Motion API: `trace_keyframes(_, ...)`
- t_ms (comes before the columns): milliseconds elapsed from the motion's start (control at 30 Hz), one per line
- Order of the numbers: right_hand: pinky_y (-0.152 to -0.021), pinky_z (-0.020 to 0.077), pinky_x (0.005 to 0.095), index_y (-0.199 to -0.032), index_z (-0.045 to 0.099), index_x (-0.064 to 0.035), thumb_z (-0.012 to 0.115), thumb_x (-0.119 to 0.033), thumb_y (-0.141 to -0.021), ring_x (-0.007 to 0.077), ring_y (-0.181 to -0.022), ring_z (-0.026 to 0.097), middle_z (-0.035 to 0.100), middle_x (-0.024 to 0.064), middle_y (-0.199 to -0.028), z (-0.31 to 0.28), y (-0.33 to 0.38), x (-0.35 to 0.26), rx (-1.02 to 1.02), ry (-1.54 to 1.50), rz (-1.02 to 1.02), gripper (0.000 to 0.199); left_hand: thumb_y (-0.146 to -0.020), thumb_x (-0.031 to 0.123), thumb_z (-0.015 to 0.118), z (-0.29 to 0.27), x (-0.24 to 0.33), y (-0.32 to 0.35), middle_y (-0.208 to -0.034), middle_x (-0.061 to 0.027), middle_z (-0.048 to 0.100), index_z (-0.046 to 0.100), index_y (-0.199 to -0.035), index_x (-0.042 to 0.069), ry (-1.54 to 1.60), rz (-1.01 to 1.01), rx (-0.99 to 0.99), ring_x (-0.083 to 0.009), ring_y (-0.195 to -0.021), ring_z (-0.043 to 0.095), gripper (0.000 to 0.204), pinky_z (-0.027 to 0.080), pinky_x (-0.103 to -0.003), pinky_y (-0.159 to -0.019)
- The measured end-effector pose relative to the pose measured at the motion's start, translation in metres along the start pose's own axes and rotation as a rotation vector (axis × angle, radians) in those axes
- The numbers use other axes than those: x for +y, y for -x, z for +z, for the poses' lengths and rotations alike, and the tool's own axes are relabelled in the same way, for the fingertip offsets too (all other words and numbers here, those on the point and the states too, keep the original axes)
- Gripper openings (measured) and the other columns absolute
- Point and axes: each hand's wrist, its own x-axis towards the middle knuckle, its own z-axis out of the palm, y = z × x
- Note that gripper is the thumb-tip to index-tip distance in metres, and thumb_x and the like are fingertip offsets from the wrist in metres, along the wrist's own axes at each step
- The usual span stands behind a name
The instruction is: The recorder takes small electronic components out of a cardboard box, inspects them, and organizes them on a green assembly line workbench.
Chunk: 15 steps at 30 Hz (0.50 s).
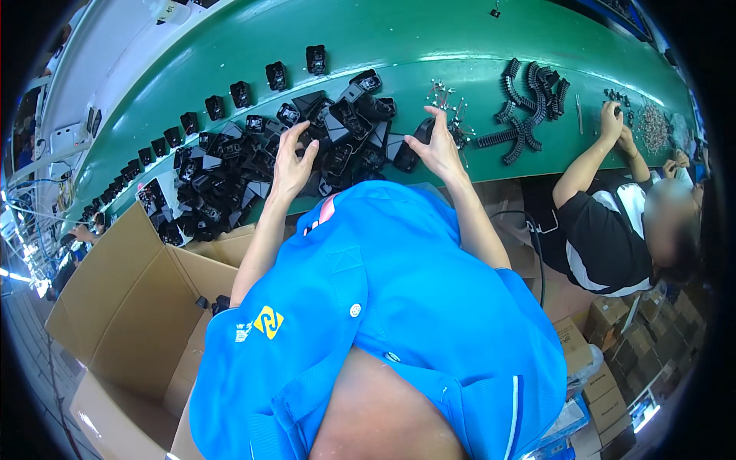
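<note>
A large heap of black plastic housings [218,184] lies along the near edge of the green table. Over the heap's right part is my left hand [290,165], its thumb and forefinger apart and nothing clearly held between them. My right hand [443,152] is at the heap's right end, with thumb and fingers around a black plastic housing [424,132]. Part of that piece is hidden by the fingers. Between my hands, more housings [349,119] lie piled at various angles.
Single housings [276,75] stand in a curved row farther back on the green table [429,38]. To the right are small wired parts [445,96] and black ribbed strips [529,107]. A co-worker [613,222] sits at right. An open cardboard box [123,291] stands at lower left.
</note>
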Motion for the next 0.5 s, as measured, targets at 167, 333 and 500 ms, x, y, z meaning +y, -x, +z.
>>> trace_keyframes(167,-0.085,0.0507,0.0458,-0.131,0.038,-0.0038,0.076,-0.02,-0.081,0.0379,-0.096,0.065,0.061,0.0253,-0.109,-0.003,-0.003,-0.023,0.051,0.012,-0.005,0.065,-0.095,0.022,0.061,-0.003,-0.017,0.0,-0.13,-0.0128,0.055,0.055,-0.135,0.008,-0.066,-0.055,0.037,-0.0253,-0.107,0.061,0.043,0.05,-0.036,-0.091)
trace_keyframes(333,-0.084,0.0516,0.041,-0.126,0.047,-0.0024,0.078,-0.019,-0.079,0.0322,-0.092,0.064,0.062,0.0185,-0.108,0.002,-0.008,-0.034,0.128,0.044,-0.23,0.058,-0.098,0.026,0.059,-0.003,0.024,-0.021,-0.122,-0.0125,0.058,0.056,-0.133,0.007,0.224,-0.12,-0.088,-0.0228,-0.093,0.064,0.041,0.053,-0.031,-0.08)
trace_keyframes(500,-0.086,0.0495,0.0399,-0.123,0.054,-0.0064,0.054,-0.001,-0.082,0.0296,-0.098,0.056,0.057,0.0118,-0.11,0.023,-0.004,-0.073,-0.088,0.155,-0.642,0.041,-0.101,0.029,0.057,0.007,0.095,-0.038,-0.104,-0.0095,0.064,0.058,-0.133,0.006,0.693,-0.323,-0.445,-0.0179,-0.081,0.065,0.039,0.051,-0.023,-0.066)
